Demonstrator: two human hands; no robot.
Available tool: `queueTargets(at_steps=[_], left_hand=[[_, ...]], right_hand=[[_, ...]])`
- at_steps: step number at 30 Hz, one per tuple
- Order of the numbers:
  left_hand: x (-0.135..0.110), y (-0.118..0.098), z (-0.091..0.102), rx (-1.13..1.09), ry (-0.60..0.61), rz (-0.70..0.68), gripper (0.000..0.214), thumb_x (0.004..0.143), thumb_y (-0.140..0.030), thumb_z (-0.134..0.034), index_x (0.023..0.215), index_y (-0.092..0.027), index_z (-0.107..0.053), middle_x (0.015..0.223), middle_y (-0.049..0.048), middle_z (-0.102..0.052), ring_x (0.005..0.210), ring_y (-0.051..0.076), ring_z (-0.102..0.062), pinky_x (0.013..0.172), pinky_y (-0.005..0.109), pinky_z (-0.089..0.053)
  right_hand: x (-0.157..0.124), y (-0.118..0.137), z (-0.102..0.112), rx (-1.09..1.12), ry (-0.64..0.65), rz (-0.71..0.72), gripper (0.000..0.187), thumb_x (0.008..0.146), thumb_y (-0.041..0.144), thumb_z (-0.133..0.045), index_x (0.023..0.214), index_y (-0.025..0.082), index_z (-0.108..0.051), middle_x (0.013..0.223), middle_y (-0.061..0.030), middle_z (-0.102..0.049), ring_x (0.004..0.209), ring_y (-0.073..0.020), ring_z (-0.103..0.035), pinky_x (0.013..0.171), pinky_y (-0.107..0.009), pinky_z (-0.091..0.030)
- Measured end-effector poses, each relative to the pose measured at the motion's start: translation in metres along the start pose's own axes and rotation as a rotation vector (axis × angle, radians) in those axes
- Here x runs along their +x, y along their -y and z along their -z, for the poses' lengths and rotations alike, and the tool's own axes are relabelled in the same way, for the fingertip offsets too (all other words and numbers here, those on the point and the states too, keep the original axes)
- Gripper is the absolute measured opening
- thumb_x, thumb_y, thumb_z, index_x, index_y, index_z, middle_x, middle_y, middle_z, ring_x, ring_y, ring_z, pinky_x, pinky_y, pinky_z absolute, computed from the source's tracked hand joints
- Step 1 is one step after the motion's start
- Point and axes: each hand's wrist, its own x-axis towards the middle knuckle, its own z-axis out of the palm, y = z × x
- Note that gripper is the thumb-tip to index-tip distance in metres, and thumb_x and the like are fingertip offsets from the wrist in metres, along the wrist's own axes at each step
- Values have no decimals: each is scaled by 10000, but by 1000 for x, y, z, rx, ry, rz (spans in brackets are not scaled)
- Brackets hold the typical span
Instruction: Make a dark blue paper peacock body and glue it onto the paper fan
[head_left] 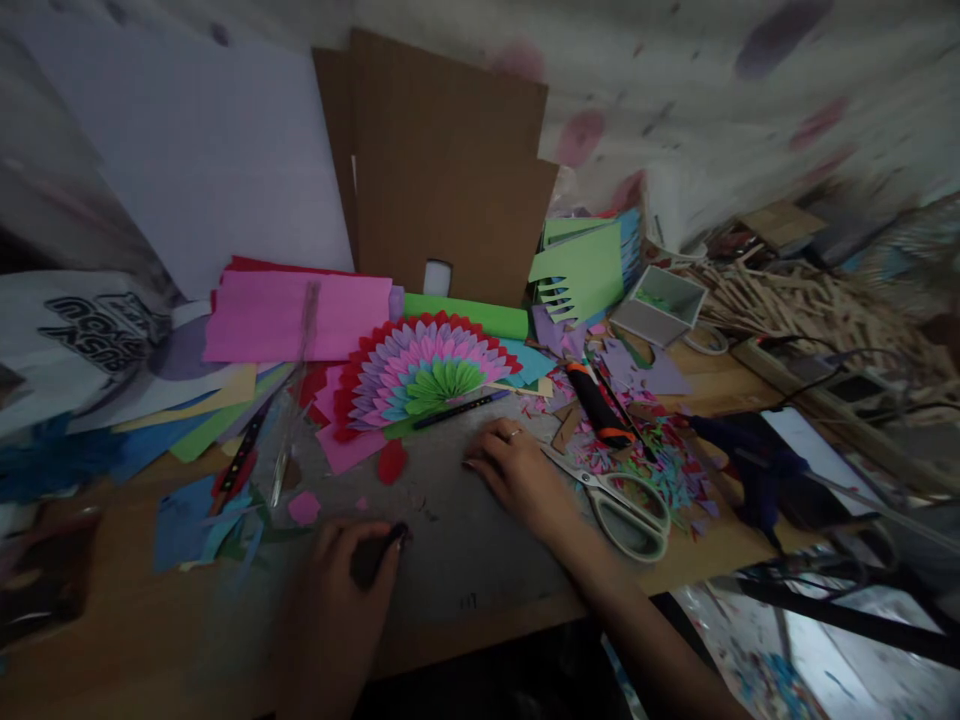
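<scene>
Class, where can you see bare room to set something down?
Mostly bare: the mat between the left hand and right hand, and the table in front of the blue paper. Crowded: right of the right hand, with scissors and scraps.

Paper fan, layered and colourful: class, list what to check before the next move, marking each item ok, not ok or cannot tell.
1. Paper fan spread out: ok, its layers open out.
2. Left hand holds a known item: cannot tell; its small dark object is blurred.
3. Right hand well away from the scissors: not ok, their blades lie close beside it.
4. Paper scraps tidied: not ok, strewn at right.
5. Glue gun apart from both hands: ok.
</scene>
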Motion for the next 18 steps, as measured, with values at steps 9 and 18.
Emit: queueTargets(at_steps=[9, 18], left_hand=[[2, 1, 9, -51, 80, 107, 402, 671, -559, -575, 873, -243, -721, 784, 62, -753, 744, 301, -707, 728, 443, -553], [6, 7, 11, -301, 29, 31, 336, 700, -547, -642, 817, -264, -781, 950, 72, -800, 982, 332, -721, 930, 514, -544]], right_hand=[[1, 4, -12, -105, 4, 5, 147, 986, 86, -551, 942, 154, -674, 1024, -123, -648, 987, -272, -598, 874, -401, -484], [-2, 0, 5, -41, -4, 1, 104, 991, 103, -578, 995, 157, -667, 997, -87, -680, 941, -218, -642, 863, -335, -514]])
